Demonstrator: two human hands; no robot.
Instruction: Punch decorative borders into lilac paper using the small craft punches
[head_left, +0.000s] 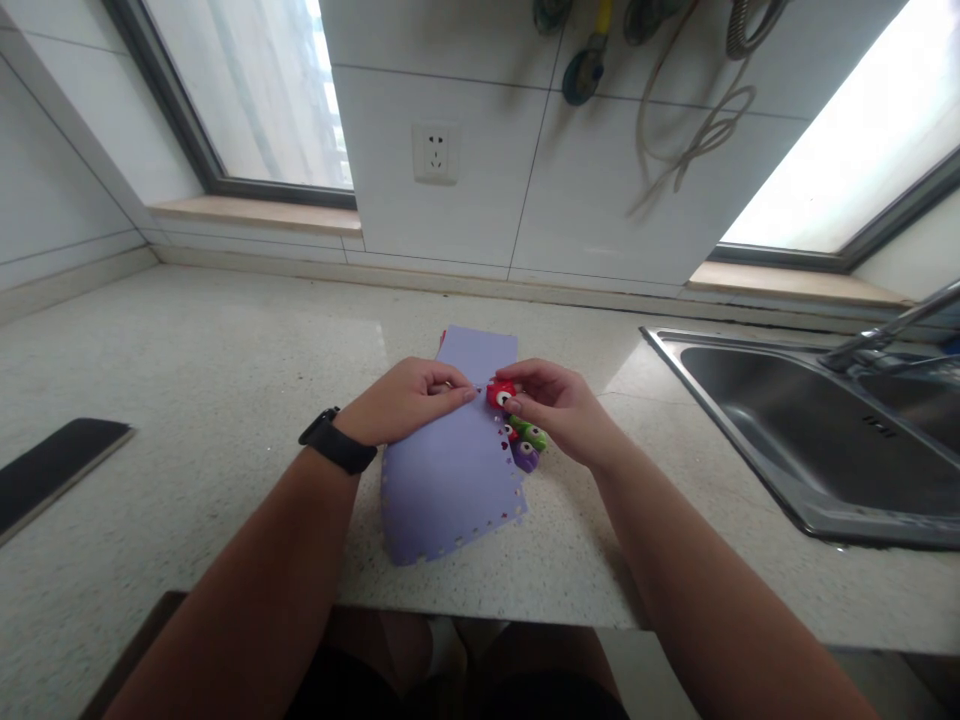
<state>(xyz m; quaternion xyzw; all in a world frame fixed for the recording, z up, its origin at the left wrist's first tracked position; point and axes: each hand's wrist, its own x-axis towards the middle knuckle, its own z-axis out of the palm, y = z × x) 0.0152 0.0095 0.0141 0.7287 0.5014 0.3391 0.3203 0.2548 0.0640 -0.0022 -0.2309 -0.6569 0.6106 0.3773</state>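
Note:
A sheet of purple paper (450, 490) lies on the counter, with small shapes punched along its right and lower edges. My left hand (420, 400), a black watch on its wrist, pinches the paper near its upper right side. In my right hand (551, 405) is a red craft punch (500, 393) with an eye-like face, set at the paper's right edge. Just below it a green craft punch (534, 435) and a purple craft punch (526, 456) rest on the counter beside the paper. Some red shows behind the sheet's top left corner.
A steel sink (787, 430) with a faucet (892, 330) is set into the counter at the right. On the left lies a dark flat object (60, 460). A wall socket (436, 153), hanging cord (712, 135) and pipe valves (583, 75) are on the tiled wall.

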